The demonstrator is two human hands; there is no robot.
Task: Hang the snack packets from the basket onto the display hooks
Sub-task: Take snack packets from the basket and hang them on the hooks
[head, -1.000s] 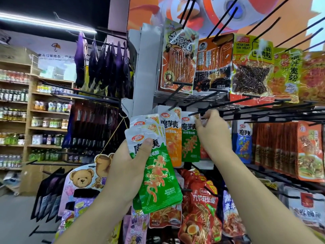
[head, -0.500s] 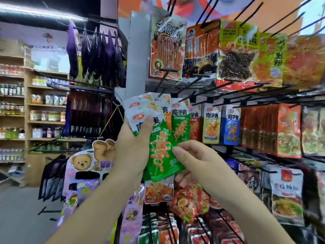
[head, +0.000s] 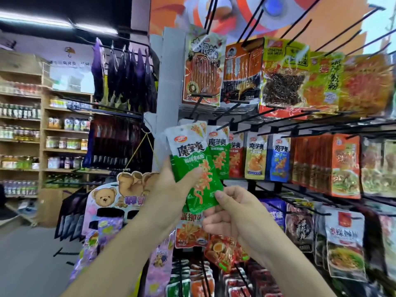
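Observation:
My left hand (head: 171, 189) grips a small stack of green-and-white snack packets (head: 192, 159), held up in front of the rack. My right hand (head: 233, 213) pinches the bottom corner of the front green packet between thumb and fingers. Behind them a matching green packet (head: 219, 151) hangs on a black display hook (head: 222, 126), beside red, yellow and blue packets (head: 257, 157) of the same brand. The basket is out of view.
Long black hooks jut toward me from the rack, several bare ones (head: 342, 24) at the top. Larger snack bags (head: 285, 80) hang above, more packets (head: 345, 241) below and right. A bear-print card display (head: 111, 202) stands at left, store shelves (head: 42, 136) beyond.
My right hand dropped from the hook row, where it was a second ago, down to the stack and took hold of the front packet's bottom corner. My left hand stayed on the stack.

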